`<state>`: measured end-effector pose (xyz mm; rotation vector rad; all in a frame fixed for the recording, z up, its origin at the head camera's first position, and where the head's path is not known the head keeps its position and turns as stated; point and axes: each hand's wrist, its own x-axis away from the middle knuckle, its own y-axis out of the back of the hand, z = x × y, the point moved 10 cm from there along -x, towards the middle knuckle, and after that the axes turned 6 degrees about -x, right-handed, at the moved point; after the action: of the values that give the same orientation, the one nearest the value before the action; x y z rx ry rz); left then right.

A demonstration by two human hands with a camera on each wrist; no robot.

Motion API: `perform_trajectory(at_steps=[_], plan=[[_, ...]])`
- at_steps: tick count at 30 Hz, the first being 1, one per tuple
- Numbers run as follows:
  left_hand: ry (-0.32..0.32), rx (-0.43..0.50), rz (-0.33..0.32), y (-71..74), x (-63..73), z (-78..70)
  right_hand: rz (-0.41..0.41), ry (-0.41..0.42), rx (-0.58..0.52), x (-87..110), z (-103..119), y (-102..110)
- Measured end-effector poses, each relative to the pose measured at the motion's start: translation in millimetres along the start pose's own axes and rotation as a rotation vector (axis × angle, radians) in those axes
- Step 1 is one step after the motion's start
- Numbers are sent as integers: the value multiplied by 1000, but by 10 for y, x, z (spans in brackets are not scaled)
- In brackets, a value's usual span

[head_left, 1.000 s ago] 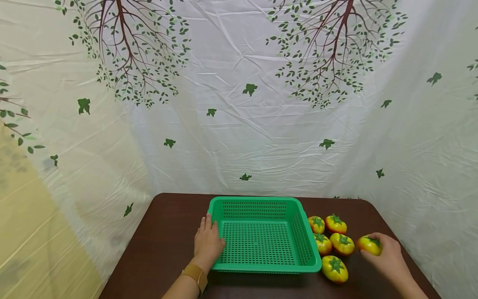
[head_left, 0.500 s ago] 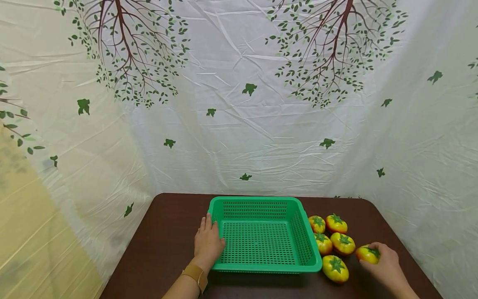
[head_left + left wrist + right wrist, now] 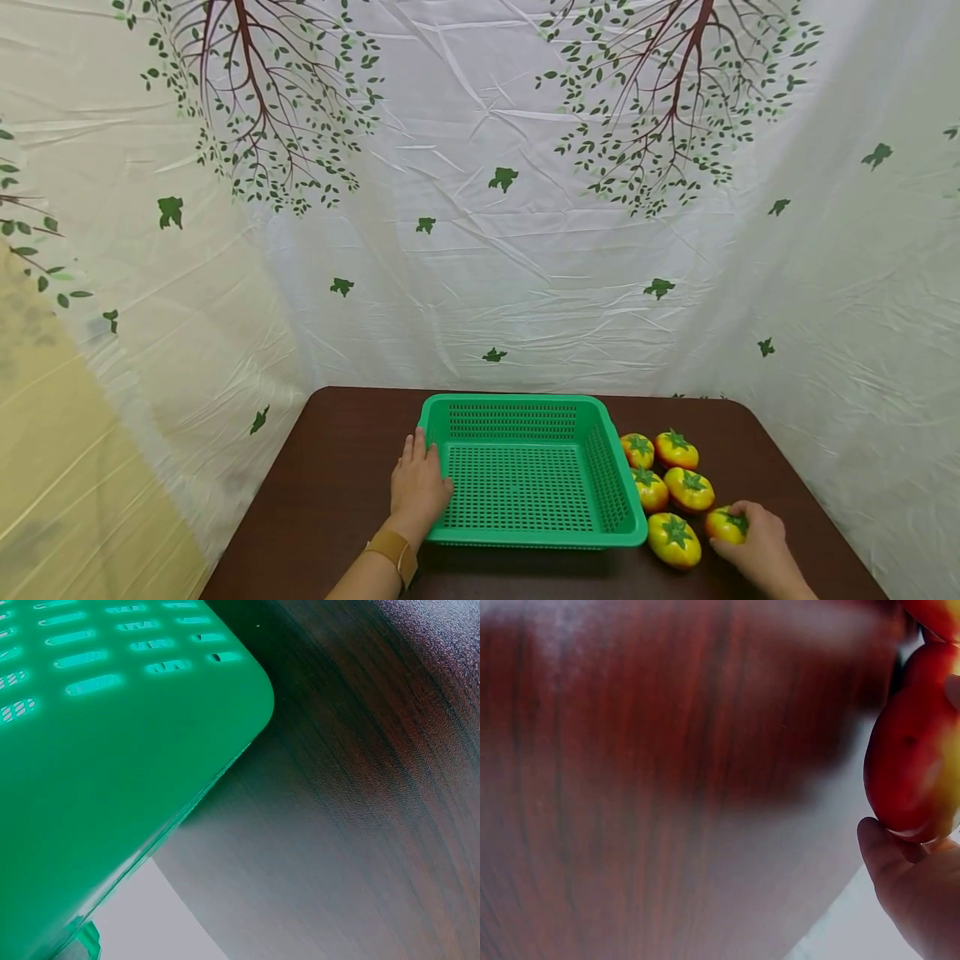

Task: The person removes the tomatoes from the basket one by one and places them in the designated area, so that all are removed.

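Note:
My left hand [image 3: 420,487] rests along the left rim of a green plastic basket [image 3: 517,539], fingers straight and pointing away, thumb toward the inside. In the left wrist view the slotted side of the basket [image 3: 135,742] fills the upper left, and the hand is out of sight. On the right, my right hand [image 3: 761,546] holds a yellow-and-red tomato [image 3: 726,527] with a green star-shaped top, low over the table. The right wrist view has this tomato [image 3: 907,765] at its right edge, with the thumb and fingers around it. Close to its left lies another tomato [image 3: 673,540].
Several more tomatoes [image 3: 688,489] lie in a cluster against the basket's right side. The dark brown table [image 3: 345,467] has rounded far corners. A white curtain [image 3: 487,275] printed with trees and leaves hangs behind and on both sides.
The right hand has moved left and nearer to me with the tomato, bringing it beside the nearest one in the cluster. The left hand and the basket have stayed in place.

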<state>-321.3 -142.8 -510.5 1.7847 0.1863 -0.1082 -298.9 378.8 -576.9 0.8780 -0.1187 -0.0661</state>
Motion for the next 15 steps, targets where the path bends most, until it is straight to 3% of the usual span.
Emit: perform_trajectory(at_steps=[15], plan=[[8, 4, 18, 4, 5, 2, -11, 4, 17, 16, 37, -67]])
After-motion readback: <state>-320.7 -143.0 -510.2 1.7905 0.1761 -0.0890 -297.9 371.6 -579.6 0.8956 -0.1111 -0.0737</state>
